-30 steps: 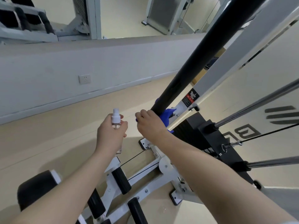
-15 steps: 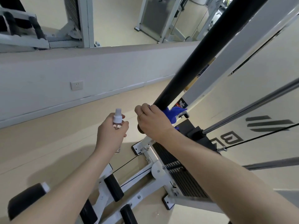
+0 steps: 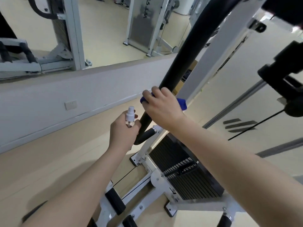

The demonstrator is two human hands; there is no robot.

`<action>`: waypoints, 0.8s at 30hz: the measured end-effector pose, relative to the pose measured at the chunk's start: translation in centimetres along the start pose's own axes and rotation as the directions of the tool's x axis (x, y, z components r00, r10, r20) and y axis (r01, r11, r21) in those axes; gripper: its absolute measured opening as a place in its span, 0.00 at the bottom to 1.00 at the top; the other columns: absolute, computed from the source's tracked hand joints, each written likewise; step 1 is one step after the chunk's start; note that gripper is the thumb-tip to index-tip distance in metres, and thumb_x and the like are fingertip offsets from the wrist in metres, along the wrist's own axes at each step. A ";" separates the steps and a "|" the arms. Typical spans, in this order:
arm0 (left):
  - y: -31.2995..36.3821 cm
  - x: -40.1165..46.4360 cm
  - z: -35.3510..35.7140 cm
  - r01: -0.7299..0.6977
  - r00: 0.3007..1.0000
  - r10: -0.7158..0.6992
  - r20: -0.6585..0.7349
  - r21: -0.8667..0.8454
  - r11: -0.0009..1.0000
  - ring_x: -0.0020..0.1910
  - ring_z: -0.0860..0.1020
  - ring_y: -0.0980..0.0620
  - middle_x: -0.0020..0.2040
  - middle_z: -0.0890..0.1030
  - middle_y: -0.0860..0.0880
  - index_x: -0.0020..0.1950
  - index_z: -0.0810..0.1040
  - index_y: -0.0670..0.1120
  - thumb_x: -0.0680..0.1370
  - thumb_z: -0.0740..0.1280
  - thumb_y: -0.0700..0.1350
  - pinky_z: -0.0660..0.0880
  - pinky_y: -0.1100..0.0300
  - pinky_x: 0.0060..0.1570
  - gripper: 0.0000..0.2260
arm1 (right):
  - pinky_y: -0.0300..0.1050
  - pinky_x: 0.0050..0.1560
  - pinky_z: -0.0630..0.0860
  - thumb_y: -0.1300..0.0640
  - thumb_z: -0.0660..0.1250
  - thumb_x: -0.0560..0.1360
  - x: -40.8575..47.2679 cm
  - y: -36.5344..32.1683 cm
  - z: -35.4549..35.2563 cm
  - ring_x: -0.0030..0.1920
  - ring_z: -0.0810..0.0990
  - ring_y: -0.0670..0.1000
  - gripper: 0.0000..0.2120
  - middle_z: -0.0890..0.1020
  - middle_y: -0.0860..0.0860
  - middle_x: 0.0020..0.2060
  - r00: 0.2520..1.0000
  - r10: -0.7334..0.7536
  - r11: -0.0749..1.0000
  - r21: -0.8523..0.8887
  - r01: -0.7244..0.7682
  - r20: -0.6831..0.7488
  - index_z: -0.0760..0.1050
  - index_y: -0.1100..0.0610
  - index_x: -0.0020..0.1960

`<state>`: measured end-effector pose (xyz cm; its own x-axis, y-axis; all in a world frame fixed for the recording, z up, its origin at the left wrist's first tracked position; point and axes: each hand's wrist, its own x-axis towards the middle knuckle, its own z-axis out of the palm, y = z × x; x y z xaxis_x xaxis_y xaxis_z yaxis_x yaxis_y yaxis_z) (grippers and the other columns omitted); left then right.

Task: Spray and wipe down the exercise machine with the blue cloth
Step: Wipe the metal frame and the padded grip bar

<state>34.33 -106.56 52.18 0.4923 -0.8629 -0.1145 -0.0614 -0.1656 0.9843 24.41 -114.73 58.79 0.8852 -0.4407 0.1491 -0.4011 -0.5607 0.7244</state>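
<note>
My right hand (image 3: 161, 108) grips the blue cloth (image 3: 181, 104) around the black padded bar (image 3: 185, 54) of the exercise machine; blue edges show on both sides of the hand. My left hand (image 3: 124, 133) holds a small clear spray bottle (image 3: 130, 116) with a white nozzle, upright, just left of the bar's lower curved end. The black weight stack (image 3: 183, 169) and white frame (image 3: 147, 182) lie below my arms.
A low grey wall (image 3: 82, 99) with a socket (image 3: 70, 104) runs behind, under a mirror showing other machines. Steel guide rods (image 3: 242, 99) and a cable (image 3: 255, 125) cross at the right. Black foam rollers (image 3: 114, 203) sit near the bottom.
My right hand with the cloth has slid up the black bar, away from its lower end. The view tilted, showing more of the weight stack. The left hand keeps the bottle upright.
</note>
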 end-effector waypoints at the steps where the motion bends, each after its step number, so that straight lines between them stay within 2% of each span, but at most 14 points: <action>1: 0.3 0.1 0.0 -0.013 1.000 0.013 0.005 -0.015 1.000 0.37 0.79 0.45 0.46 0.80 0.52 0.51 0.75 0.52 0.75 0.65 0.40 0.71 0.63 0.34 0.08 | 0.43 0.37 0.68 0.60 0.63 0.65 0.1 1.4 -0.8 0.41 0.76 0.51 0.07 0.79 0.47 0.43 0.996 0.042 0.999 -0.011 -0.043 -0.074 0.79 0.51 0.37; 3: 1.6 0.2 0.1 -0.056 0.998 0.057 0.015 -0.054 0.997 0.36 0.78 0.46 0.44 0.79 0.53 0.50 0.75 0.52 0.75 0.65 0.39 0.69 0.62 0.34 0.08 | 0.43 0.37 0.68 0.61 0.61 0.65 0.1 4.2 -2.7 0.40 0.75 0.51 0.09 0.79 0.48 0.43 0.968 0.172 0.984 -0.021 -0.179 -0.182 0.78 0.51 0.38; 6: 2.7 0.7 0.2 -0.105 0.994 0.106 0.015 -0.052 0.993 0.35 0.78 0.46 0.39 0.78 0.53 0.44 0.74 0.55 0.75 0.65 0.40 0.70 0.61 0.35 0.09 | 0.43 0.37 0.68 0.61 0.67 0.64 0.4 4.6 -3.4 0.40 0.75 0.51 0.06 0.79 0.49 0.43 0.926 0.282 0.957 0.006 -0.290 -0.250 0.79 0.53 0.40; 8: 3.0 1.3 0.4 -0.124 0.992 0.125 0.024 -0.037 0.992 0.36 0.79 0.46 0.39 0.79 0.52 0.45 0.75 0.56 0.74 0.66 0.40 0.74 0.57 0.38 0.09 | 0.43 0.38 0.68 0.58 0.71 0.64 0.3 2.6 -1.9 0.41 0.76 0.50 0.04 0.80 0.48 0.45 0.960 0.227 0.974 0.015 -0.227 -0.165 0.80 0.52 0.39; 10: 2.9 1.7 0.4 -0.116 0.993 0.117 0.023 -0.021 0.993 0.37 0.79 0.45 0.38 0.80 0.49 0.49 0.76 0.55 0.74 0.66 0.40 0.75 0.54 0.42 0.09 | 0.42 0.39 0.68 0.54 0.72 0.63 0.1 0.8 -0.6 0.43 0.76 0.49 0.03 0.80 0.46 0.45 0.995 0.085 0.996 0.029 -0.083 -0.061 0.80 0.50 0.37; 12: 2.5 2.1 0.3 -0.105 0.994 0.105 0.006 -0.022 0.994 0.38 0.79 0.45 0.39 0.79 0.50 0.49 0.75 0.56 0.74 0.65 0.40 0.75 0.53 0.43 0.10 | 0.42 0.40 0.67 0.55 0.71 0.65 -0.1 1.7 -0.8 0.44 0.76 0.49 0.02 0.79 0.45 0.44 0.995 0.028 0.999 0.035 -0.025 -0.094 0.80 0.50 0.38; 14: 2.6 2.0 0.4 -0.094 0.996 0.094 0.000 -0.032 0.995 0.36 0.78 0.46 0.43 0.80 0.51 0.49 0.75 0.55 0.75 0.65 0.40 0.73 0.56 0.41 0.10 | 0.43 0.40 0.68 0.57 0.66 0.68 -0.3 4.7 -2.4 0.43 0.76 0.50 0.05 0.80 0.46 0.44 0.981 0.044 0.999 -0.011 -0.047 -0.188 0.80 0.51 0.42; 16: 3.1 1.9 0.8 -0.091 0.995 0.092 0.026 -0.029 0.995 0.35 0.78 0.49 0.47 0.80 0.51 0.51 0.75 0.54 0.75 0.64 0.40 0.71 0.60 0.38 0.09 | 0.44 0.39 0.69 0.60 0.62 0.69 0.3 8.3 -4.5 0.41 0.77 0.51 0.10 0.80 0.48 0.44 0.919 0.161 0.977 -0.074 -0.200 -0.359 0.80 0.51 0.43; 17: 3.2 1.8 1.1 -0.088 0.995 0.089 0.048 -0.011 0.996 0.38 0.78 0.49 0.48 0.79 0.52 0.53 0.75 0.54 0.76 0.64 0.42 0.70 0.61 0.36 0.09 | 0.45 0.38 0.69 0.63 0.61 0.69 0.9 9.6 -5.1 0.39 0.77 0.52 0.11 0.81 0.49 0.43 0.863 0.250 0.954 -0.041 -0.297 -0.440 0.80 0.52 0.42; 19: 4.1 1.8 1.7 -0.116 0.989 0.114 0.100 0.020 0.993 0.42 0.79 0.47 0.47 0.79 0.50 0.56 0.74 0.55 0.76 0.65 0.44 0.69 0.62 0.33 0.11 | 0.47 0.37 0.66 0.67 0.59 0.67 1.8 10.4 -5.7 0.37 0.75 0.54 0.12 0.80 0.51 0.41 0.759 0.412 0.896 0.070 -0.439 -0.504 0.78 0.54 0.40; 20: 4.7 1.8 2.1 -0.133 0.986 0.131 0.105 0.014 0.991 0.42 0.79 0.47 0.46 0.79 0.49 0.58 0.73 0.55 0.76 0.65 0.45 0.70 0.62 0.34 0.12 | 0.47 0.36 0.66 0.69 0.58 0.67 2.0 9.9 -5.5 0.36 0.74 0.55 0.12 0.80 0.52 0.41 0.734 0.445 0.881 0.105 -0.461 -0.513 0.78 0.56 0.39; 21: 5.2 1.9 2.6 -0.139 0.986 0.138 0.094 0.000 0.990 0.42 0.79 0.47 0.46 0.79 0.48 0.59 0.73 0.54 0.76 0.66 0.45 0.70 0.62 0.35 0.13 | 0.47 0.35 0.66 0.70 0.57 0.68 2.0 8.9 -4.9 0.37 0.74 0.55 0.13 0.81 0.53 0.43 0.746 0.440 0.889 0.121 -0.442 -0.501 0.78 0.57 0.39; 24: 6.5 1.9 3.6 -0.112 0.993 0.114 0.037 -0.048 0.993 0.40 0.80 0.50 0.44 0.80 0.48 0.60 0.73 0.54 0.76 0.66 0.48 0.72 0.60 0.36 0.12 | 0.46 0.36 0.67 0.71 0.51 0.71 0.4 6.7 -3.2 0.41 0.70 0.55 0.19 0.81 0.53 0.46 0.862 0.298 0.955 0.115 -0.275 -0.411 0.78 0.57 0.39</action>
<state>31.74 -111.04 57.88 0.4493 -0.8934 -0.0069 -0.0743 -0.0451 0.9962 22.85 -116.39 65.86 0.7402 -0.2582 0.6208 -0.6533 -0.4944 0.5734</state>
